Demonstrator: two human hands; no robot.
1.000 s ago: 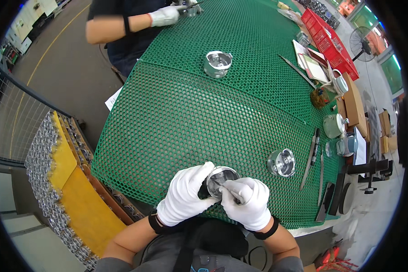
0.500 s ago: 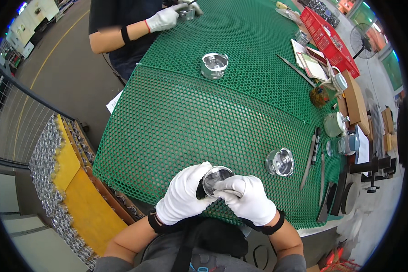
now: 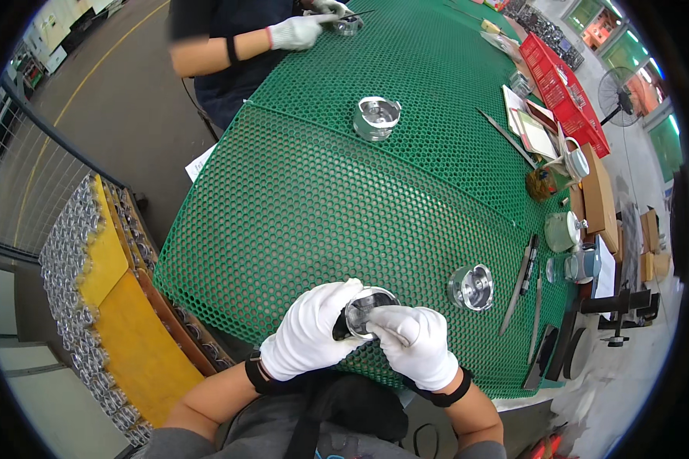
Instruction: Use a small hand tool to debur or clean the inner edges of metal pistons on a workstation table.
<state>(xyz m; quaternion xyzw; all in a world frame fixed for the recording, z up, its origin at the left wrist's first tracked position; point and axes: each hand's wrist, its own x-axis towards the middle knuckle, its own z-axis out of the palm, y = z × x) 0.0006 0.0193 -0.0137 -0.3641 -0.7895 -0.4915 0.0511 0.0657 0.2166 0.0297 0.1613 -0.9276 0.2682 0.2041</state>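
Note:
In its white glove, my left hand (image 3: 312,330) is closed around a shiny metal piston (image 3: 362,312), held just above the green mat near the front edge. The piston's hollow side faces up toward me. My right hand (image 3: 419,344), also gloved in white, has its fingers pinched together over the rim and the hollow. Whatever those fingertips grip, if anything, is hidden. To the right of my hands, a second piston (image 3: 471,288) rests on the mat. Farther off, near the mat's seam, stands another piston (image 3: 377,118).
Green perforated matting (image 3: 283,206) covers the table. Along its right side lie files (image 3: 518,294), a marker (image 3: 530,264), jars (image 3: 563,231) and a red crate (image 3: 563,96). Across the table, a co-worker's gloved hand (image 3: 296,33) works at a piston. Stacked metal parts (image 3: 73,298) stand left.
My right fingers have shifted slightly over the piston, while my left hand keeps its hold. The whole view has turned a little. The co-worker's hands have moved, and a thin dark tool shows there.

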